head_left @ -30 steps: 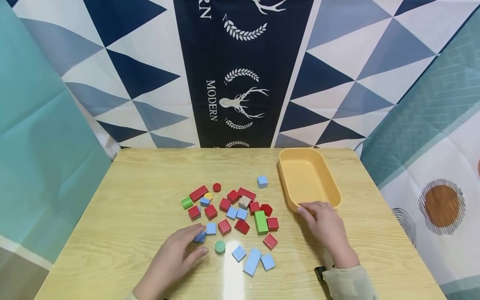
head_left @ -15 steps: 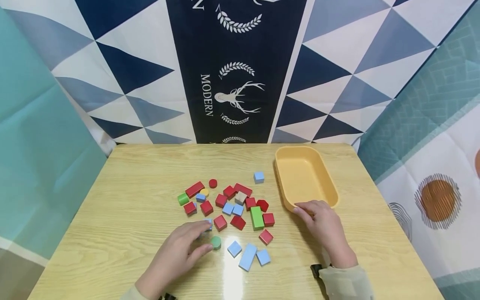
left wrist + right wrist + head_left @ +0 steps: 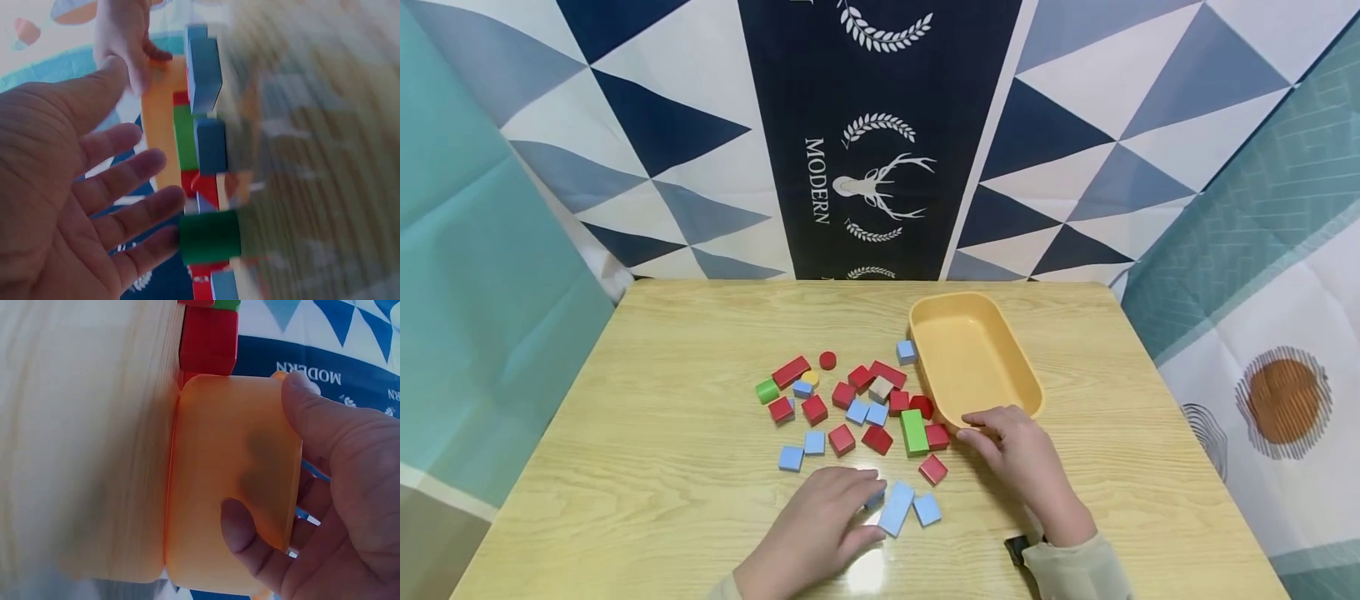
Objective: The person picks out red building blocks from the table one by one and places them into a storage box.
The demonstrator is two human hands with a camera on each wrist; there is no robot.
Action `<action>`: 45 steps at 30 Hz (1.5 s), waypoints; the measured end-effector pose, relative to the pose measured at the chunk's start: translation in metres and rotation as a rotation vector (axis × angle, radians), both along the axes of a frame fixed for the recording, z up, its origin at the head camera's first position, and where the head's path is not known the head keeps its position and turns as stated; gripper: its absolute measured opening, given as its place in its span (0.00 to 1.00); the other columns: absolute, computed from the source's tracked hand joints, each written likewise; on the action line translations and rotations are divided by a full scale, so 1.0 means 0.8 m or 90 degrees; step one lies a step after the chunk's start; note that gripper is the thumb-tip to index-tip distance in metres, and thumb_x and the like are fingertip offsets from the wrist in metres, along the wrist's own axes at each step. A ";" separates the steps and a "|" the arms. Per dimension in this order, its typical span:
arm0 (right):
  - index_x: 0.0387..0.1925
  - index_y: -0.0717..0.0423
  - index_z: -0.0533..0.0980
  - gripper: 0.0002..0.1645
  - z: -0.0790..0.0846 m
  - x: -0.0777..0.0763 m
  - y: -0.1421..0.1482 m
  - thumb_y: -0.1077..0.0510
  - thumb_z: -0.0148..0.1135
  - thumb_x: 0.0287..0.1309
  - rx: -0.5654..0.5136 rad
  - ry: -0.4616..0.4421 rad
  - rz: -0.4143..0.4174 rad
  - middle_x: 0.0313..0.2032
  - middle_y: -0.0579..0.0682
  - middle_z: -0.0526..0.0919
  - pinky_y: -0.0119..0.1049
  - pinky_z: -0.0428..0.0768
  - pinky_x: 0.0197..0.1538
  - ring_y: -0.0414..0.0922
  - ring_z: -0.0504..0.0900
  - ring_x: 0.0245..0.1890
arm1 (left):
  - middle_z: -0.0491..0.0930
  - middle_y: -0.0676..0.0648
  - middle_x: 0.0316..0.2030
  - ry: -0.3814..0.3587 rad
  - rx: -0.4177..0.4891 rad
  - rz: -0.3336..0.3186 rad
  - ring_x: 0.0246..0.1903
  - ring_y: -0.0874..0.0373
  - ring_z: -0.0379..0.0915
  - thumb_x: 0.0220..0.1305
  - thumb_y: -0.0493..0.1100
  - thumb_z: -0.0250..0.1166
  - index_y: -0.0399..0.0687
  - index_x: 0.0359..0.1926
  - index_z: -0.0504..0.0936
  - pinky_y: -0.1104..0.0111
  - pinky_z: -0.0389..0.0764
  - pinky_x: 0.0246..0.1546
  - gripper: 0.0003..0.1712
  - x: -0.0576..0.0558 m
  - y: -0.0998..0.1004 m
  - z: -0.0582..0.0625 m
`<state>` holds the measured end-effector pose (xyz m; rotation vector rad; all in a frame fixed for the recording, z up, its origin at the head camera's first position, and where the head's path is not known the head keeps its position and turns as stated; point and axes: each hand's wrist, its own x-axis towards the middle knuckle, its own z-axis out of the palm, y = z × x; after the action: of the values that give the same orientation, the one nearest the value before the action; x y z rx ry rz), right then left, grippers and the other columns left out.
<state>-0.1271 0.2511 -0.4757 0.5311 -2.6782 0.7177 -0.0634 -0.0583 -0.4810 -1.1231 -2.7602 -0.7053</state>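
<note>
My left hand [image 3: 820, 525] hovers low at the front of the table with its fingers spread and relaxed. A blue block [image 3: 874, 500] is partly covered by its fingertips, and a long blue block [image 3: 897, 509] lies just right of them. The left wrist view shows a green cylinder [image 3: 210, 237] beside the fingertips; the hand hides it in the head view. My right hand [image 3: 1026, 467] grips the near rim of a yellow tray [image 3: 1030, 367], some fingers over the edge. Close against the tray wall sits a red block [image 3: 209, 340] in the right wrist view.
Left of the tray lies a loose cluster of red, blue and green blocks, including an upright green block [image 3: 914, 433], a wooden cube [image 3: 881, 388] and a green cylinder [image 3: 767, 391]. A blue cube [image 3: 906, 352] is right by the tray's left side. Patterned cloth hangs behind the table.
The right hand has slid the tray left, up to the blocks. My left hand has moved right, uncovering blue blocks at the left and covering the green cylinder's spot.
</note>
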 end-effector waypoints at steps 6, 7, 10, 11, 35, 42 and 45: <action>0.39 0.52 0.86 0.15 -0.005 0.003 0.003 0.50 0.75 0.51 -0.005 -0.005 -0.007 0.37 0.45 0.86 0.45 0.81 0.35 0.41 0.78 0.37 | 0.74 0.51 0.61 -0.015 -0.124 -0.030 0.57 0.56 0.66 0.66 0.61 0.62 0.51 0.64 0.75 0.53 0.68 0.59 0.31 0.000 0.027 0.008; 0.40 0.52 0.86 0.15 -0.005 0.003 0.004 0.50 0.75 0.51 -0.005 -0.004 -0.009 0.37 0.45 0.85 0.45 0.81 0.37 0.41 0.78 0.38 | 0.73 0.51 0.61 -0.014 -0.137 -0.034 0.57 0.56 0.66 0.65 0.61 0.63 0.51 0.64 0.75 0.54 0.69 0.58 0.32 0.000 0.031 0.009; 0.39 0.51 0.86 0.16 -0.006 0.003 0.008 0.49 0.75 0.50 -0.005 0.007 -0.014 0.38 0.45 0.85 0.46 0.81 0.38 0.41 0.78 0.39 | 0.74 0.52 0.60 0.006 -0.173 -0.041 0.54 0.56 0.67 0.62 0.62 0.66 0.52 0.64 0.75 0.56 0.70 0.55 0.34 0.001 0.042 0.010; 0.38 0.51 0.86 0.15 -0.006 0.003 0.008 0.49 0.76 0.50 -0.006 0.012 -0.015 0.37 0.45 0.85 0.47 0.81 0.38 0.42 0.78 0.39 | 0.74 0.52 0.60 0.017 -0.185 -0.042 0.53 0.56 0.67 0.61 0.62 0.67 0.52 0.63 0.75 0.58 0.71 0.53 0.34 0.000 0.045 0.009; 0.32 0.46 0.86 0.09 -0.013 -0.002 0.011 0.50 0.76 0.49 -0.028 0.006 -0.005 0.33 0.39 0.84 0.42 0.78 0.34 0.37 0.75 0.35 | 0.75 0.52 0.44 0.096 -0.252 -0.029 0.45 0.53 0.64 0.56 0.75 0.60 0.51 0.49 0.80 0.56 0.68 0.53 0.36 -0.009 0.093 -0.010; 0.32 0.46 0.86 0.09 -0.013 -0.001 0.011 0.50 0.77 0.49 -0.031 0.016 -0.004 0.32 0.37 0.84 0.41 0.77 0.33 0.36 0.74 0.33 | 0.77 0.52 0.39 0.153 -0.276 -0.063 0.43 0.54 0.66 0.60 0.66 0.64 0.56 0.35 0.80 0.58 0.69 0.52 0.21 -0.005 0.112 -0.006; 0.32 0.46 0.86 0.09 -0.011 -0.001 0.010 0.50 0.76 0.49 -0.028 0.015 -0.006 0.32 0.38 0.84 0.41 0.77 0.33 0.37 0.74 0.34 | 0.76 0.53 0.36 0.172 -0.263 -0.070 0.40 0.55 0.66 0.60 0.65 0.65 0.57 0.33 0.78 0.61 0.69 0.47 0.18 -0.005 0.114 -0.007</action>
<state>-0.1282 0.2595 -0.4849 0.5116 -2.6348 0.7618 -0.0674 0.0328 -0.4870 -1.3312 -2.6876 0.0230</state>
